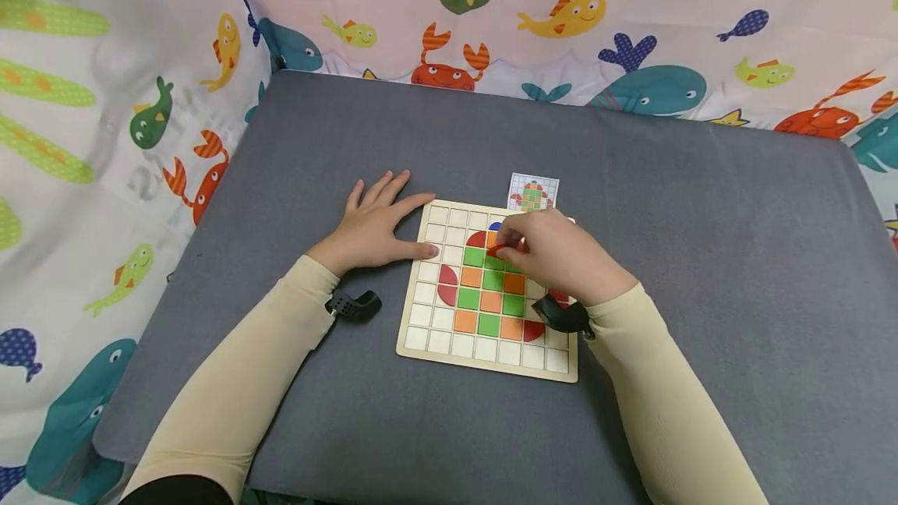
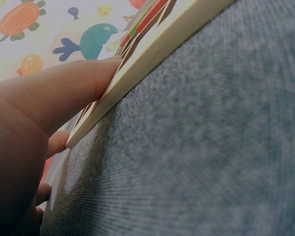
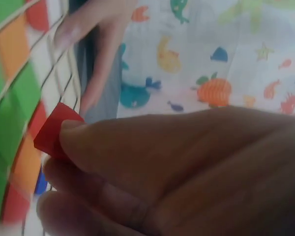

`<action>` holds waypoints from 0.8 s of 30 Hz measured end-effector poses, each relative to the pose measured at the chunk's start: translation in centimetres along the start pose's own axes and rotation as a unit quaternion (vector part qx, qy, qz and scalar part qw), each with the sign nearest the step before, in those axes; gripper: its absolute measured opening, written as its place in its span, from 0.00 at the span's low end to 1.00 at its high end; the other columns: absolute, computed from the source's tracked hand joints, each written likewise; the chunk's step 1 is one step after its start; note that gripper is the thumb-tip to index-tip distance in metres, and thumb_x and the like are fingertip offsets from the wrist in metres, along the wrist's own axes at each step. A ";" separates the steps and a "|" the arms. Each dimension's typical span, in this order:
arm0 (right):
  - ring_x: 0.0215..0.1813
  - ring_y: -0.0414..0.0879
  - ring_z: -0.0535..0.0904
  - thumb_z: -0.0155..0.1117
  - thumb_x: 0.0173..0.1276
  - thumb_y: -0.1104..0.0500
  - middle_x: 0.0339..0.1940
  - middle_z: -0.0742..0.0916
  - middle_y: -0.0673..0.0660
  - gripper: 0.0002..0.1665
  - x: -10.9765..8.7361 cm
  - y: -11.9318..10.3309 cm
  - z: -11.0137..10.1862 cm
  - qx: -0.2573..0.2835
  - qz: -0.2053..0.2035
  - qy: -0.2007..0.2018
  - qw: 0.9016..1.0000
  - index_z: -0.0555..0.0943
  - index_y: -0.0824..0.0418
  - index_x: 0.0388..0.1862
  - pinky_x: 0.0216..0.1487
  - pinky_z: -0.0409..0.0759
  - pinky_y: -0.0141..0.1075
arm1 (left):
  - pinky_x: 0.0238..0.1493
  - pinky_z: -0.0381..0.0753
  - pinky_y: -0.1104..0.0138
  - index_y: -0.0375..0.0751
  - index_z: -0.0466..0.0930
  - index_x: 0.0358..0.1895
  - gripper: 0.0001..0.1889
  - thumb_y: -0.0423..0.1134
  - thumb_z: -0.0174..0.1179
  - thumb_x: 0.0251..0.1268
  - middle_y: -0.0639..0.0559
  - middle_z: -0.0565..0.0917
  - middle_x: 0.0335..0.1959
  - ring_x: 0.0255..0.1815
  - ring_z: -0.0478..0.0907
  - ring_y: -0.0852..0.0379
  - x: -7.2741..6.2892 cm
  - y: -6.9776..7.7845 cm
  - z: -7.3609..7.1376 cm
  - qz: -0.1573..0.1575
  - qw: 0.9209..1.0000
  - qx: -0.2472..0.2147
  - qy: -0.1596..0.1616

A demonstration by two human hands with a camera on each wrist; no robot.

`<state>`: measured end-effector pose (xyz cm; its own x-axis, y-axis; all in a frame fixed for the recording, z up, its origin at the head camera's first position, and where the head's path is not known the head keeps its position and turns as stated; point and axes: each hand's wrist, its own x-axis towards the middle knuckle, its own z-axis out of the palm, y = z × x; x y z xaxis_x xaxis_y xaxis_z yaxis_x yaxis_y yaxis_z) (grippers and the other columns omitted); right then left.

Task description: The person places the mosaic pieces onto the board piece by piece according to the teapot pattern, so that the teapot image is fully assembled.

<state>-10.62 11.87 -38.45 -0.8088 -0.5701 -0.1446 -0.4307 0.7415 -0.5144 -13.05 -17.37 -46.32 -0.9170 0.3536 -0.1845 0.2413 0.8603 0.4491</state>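
Note:
A square wooden grid board [image 1: 440, 341] lies on the grey table. Green and orange square tiles [image 1: 490, 302] fill its middle columns, with dark red rounded pieces [image 1: 447, 275] beside them and a blue piece [image 1: 495, 226] near the top. My left hand [image 1: 370, 231] is spread at the board's left edge, its thumb resting on the rim and the other fingers out over the table. Between thumb and fingers my right hand [image 1: 564, 252] pinches a small red piece [image 3: 51, 132] over the board's upper part. That hand hides some upper right cells.
Behind the board's top edge lies a small printed pattern card [image 1: 535, 187], partly covered by the right hand. A black wrist camera [image 1: 354, 305] sits on each wrist. Fabric with sea animals [image 1: 533, 53] hangs at the back and left of the table [image 1: 737, 294].

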 end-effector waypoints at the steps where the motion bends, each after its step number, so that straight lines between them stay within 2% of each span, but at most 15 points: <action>1: 0.35 0.46 0.81 0.71 0.73 0.61 0.34 0.89 0.51 0.02 0.4 -0.4 0.2 0.000 -0.011 -0.001 1.000 0.89 0.58 0.38 0.38 0.80 0.40 | 0.81 0.23 0.40 0.68 0.61 0.83 0.50 0.78 0.63 0.58 0.50 0.43 0.89 0.89 0.32 0.47 0.0 0.0 0.0 0.001 1.000 -0.001 0.000; 5: 0.37 0.46 0.82 0.71 0.70 0.64 0.34 0.89 0.51 0.03 1.7 -1.6 0.9 0.004 -0.046 -0.004 0.999 0.90 0.58 0.37 0.42 0.82 0.40 | 0.81 0.24 0.39 0.68 0.61 0.83 0.49 0.78 0.63 0.58 0.49 0.43 0.89 0.89 0.32 0.47 0.0 0.0 -0.1 0.004 1.000 -0.001 0.001; 10: 0.36 0.45 0.82 0.71 0.70 0.64 0.33 0.90 0.50 0.04 3.1 -2.9 1.9 0.021 -0.069 -0.017 0.997 0.91 0.58 0.37 0.42 0.83 0.39 | 0.81 0.24 0.38 0.67 0.61 0.83 0.49 0.78 0.63 0.58 0.49 0.44 0.89 0.89 0.33 0.46 0.0 -0.1 -0.1 0.008 1.000 0.002 0.001; 16: 0.37 0.42 0.82 0.70 0.72 0.64 0.37 0.91 0.49 0.06 4.1 -3.8 3.3 0.031 -0.074 -0.034 0.996 0.92 0.58 0.42 0.41 0.82 0.35 | 0.80 0.24 0.38 0.66 0.61 0.83 0.50 0.78 0.63 0.59 0.49 0.43 0.89 0.89 0.32 0.46 0.2 -0.1 0.0 0.016 1.000 0.001 0.004; 24: 0.34 0.41 0.79 0.72 0.73 0.60 0.33 0.88 0.46 0.02 4.4 -3.9 4.7 0.020 -0.090 -0.041 0.995 0.89 0.56 0.39 0.37 0.79 0.34 | 0.80 0.25 0.37 0.66 0.61 0.83 0.48 0.74 0.66 0.60 0.48 0.43 0.89 0.89 0.32 0.46 0.0 -0.2 -0.1 0.016 1.000 0.007 0.001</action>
<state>-10.59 4.84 -41.04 -0.6839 -0.7206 -0.1141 -0.5485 0.6110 -0.5709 -13.12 -17.57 -46.29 -0.9091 0.3805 -0.1693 0.2751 0.8538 0.4420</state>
